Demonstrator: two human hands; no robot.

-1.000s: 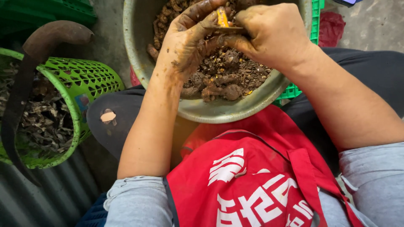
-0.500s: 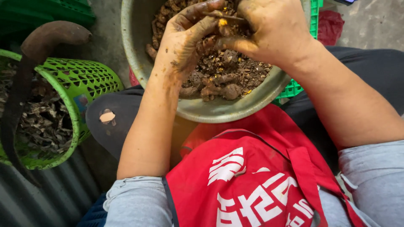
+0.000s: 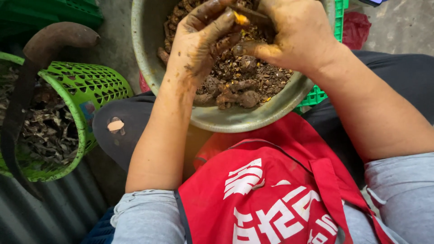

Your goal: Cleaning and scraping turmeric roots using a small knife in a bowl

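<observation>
Concrete floor [image 3: 398, 27] lies behind the metal bowl [image 3: 149, 54]; above it, left hand [image 3: 199, 45] and right hand [image 3: 294, 31] fingers clamp a muddy, orange-cut root piece [image 3: 240, 19], its long axis unclear.

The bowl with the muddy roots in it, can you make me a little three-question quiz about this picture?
1. True or false: the metal bowl rests on the person's lap, above a red apron.
2. What colour shows where the root piece between the left hand and right hand is bare? A) orange-yellow B) blue C) white
3. Fill in: the green basket beside the bowl holds dry brown ____.

Key:
1. True.
2. A. The bare spot is orange-yellow; the rest is muddy brown.
3. Scraps, like peelings; what they are exactly is hard to tell.
</observation>
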